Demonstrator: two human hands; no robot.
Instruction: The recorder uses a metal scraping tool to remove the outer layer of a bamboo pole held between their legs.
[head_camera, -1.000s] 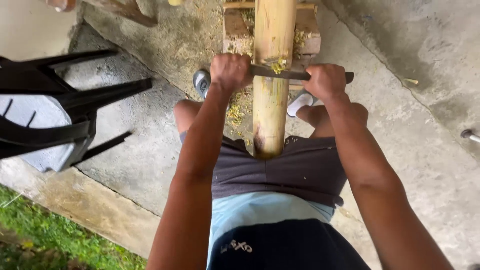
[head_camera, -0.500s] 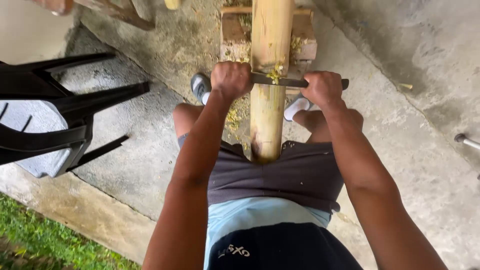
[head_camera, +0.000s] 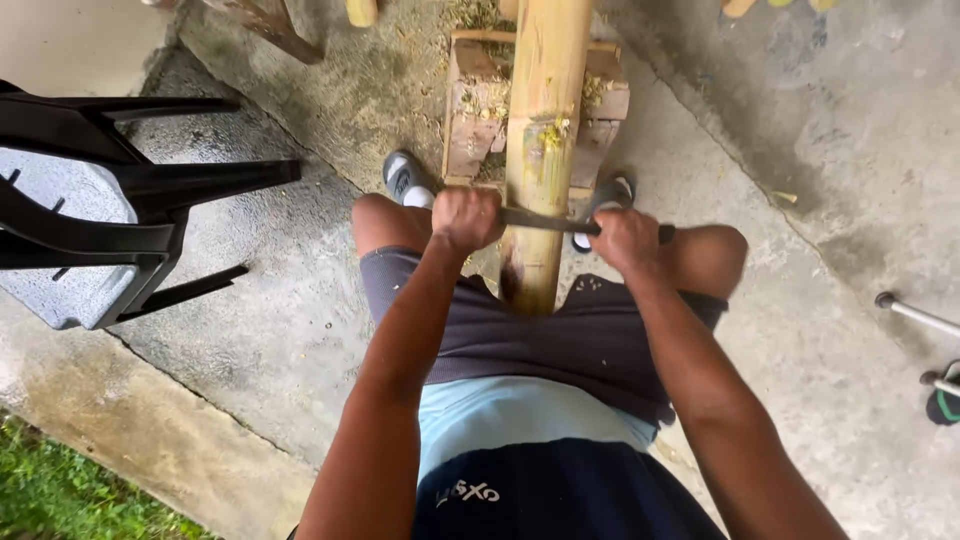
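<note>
We have the bamboo pole (head_camera: 540, 150) lying lengthwise between our knees, its near cut end at our lap and its far part resting on a block of reddish bricks (head_camera: 470, 110). Across the pole, just above its near end, lies a dark, narrow drawknife blade (head_camera: 545, 221). Our left hand (head_camera: 466, 217) has its fingers wrapped tight around the blade's left end, and our right hand (head_camera: 622, 241) is clamped on the right end, both fists level with the pole.

We judge the step in hand to be shaving the pole's skin; the next move seems to call for an even pull with both arms, the edge kept flat so that it does not dig in.

The pole is round, smooth and pale yellow, with a frayed greenish patch further up from the blade. Shavings lie on the bricks. The concrete floor (head_camera: 800, 330) beside the pole is rough and grey. Left of the pole, a black plastic chair (head_camera: 110, 230) lies tipped over.
</note>
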